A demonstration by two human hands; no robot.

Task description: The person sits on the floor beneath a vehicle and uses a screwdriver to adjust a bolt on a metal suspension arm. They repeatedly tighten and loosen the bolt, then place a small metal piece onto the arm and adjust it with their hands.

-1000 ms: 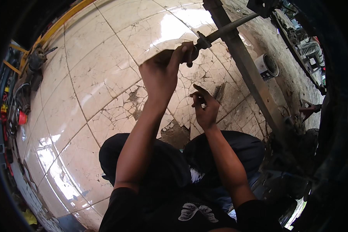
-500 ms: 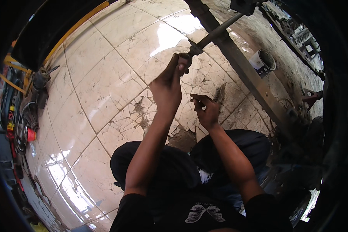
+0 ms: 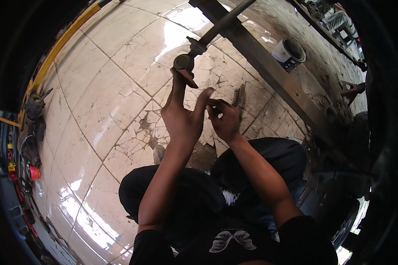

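A dark metal rod (image 3: 217,27) with a rounded joint (image 3: 184,62) at its near end runs up to the top right. My left hand (image 3: 181,120) is open beneath the joint, its raised fingers touching it and its thumb held out to the right. Just right of it, my right hand (image 3: 224,120) has its fingers curled together; whether they pinch something small I cannot make out. Behind that hand, a wire brush (image 3: 239,95) lies on the cracked tiled floor (image 3: 101,92).
A long metal beam (image 3: 269,73) crosses diagonally on the right, beside a paint bucket (image 3: 288,52) and a jack stand (image 3: 350,90). Greasy machine parts (image 3: 34,106) and a yellow frame (image 3: 51,57) line the left edge. My bent knees (image 3: 256,152) are below my hands.
My left hand has loosened its grip on the joint, its thumb swinging away to the right. My right hand is now closer to it. The view has shifted slightly.
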